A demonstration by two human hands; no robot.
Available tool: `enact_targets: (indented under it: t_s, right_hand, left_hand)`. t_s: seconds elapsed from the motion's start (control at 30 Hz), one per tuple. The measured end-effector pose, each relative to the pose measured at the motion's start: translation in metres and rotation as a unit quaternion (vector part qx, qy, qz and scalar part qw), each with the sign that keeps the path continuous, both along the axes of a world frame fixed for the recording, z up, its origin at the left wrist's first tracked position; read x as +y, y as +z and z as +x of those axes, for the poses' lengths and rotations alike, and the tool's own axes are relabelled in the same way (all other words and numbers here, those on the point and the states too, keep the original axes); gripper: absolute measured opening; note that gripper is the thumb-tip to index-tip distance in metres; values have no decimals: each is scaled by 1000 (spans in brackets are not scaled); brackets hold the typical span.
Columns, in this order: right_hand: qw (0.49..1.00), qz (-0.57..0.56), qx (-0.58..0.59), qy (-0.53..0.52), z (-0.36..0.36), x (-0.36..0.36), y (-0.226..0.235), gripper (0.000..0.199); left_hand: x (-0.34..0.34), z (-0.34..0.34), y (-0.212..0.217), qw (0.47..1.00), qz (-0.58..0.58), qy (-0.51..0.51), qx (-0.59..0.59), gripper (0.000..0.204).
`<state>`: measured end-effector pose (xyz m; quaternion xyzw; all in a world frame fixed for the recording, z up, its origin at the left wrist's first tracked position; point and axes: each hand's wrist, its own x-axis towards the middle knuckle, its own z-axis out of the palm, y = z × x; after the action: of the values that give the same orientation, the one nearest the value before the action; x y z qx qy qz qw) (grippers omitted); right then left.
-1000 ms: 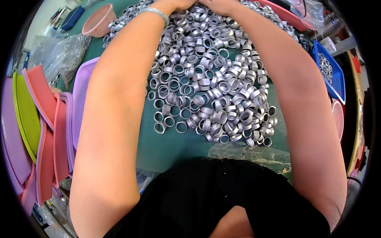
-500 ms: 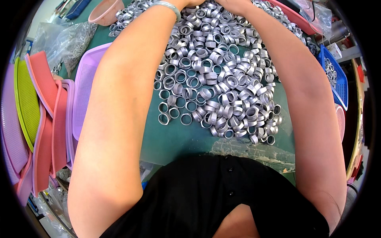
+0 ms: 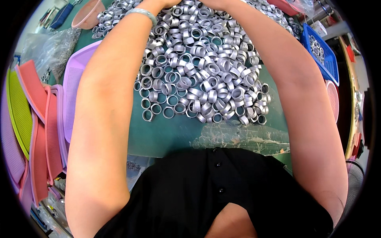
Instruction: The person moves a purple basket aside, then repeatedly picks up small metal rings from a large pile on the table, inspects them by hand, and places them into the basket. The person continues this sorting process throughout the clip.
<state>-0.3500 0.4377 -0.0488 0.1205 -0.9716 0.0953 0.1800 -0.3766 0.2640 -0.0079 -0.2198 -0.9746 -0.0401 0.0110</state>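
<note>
A broad heap of silver metal ring nuts (image 3: 202,71) is spread over the green table top (image 3: 158,137). Both my arms stretch out along either side of it. At the top edge of the view, my left hand (image 3: 171,2) is at the far part of the heap, a pale bangle (image 3: 143,14) round its wrist. My right hand (image 3: 216,4) lies close beside it, also among the far nuts. The picture's edge cuts off the fingers of both hands, so what they hold, if anything, is out of sight.
Purple, green and coral plastic baskets (image 3: 37,103) are stacked at the left, beside a lilac basket (image 3: 73,79). Behind them are a clear bag of small parts (image 3: 59,55) and a pink bowl (image 3: 87,16). A blue basket of rings (image 3: 327,59) stands at the right.
The whole view has shifted, so the heap and table sit further left and higher in the picture. Both hands remain at the top edge, close together.
</note>
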Motion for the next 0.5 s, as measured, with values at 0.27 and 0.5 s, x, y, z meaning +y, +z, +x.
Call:
enact_targets:
  t_s: [0.27,0.5]
  right_hand:
    - [998,31,47,4,2,-5,9,42]
    - [998,39,46,-12,13,-7,13,44]
  left_hand:
    - [-1,0,2,999,-14,14,50,50]
    - [0,10,2,998,2,22,55,48]
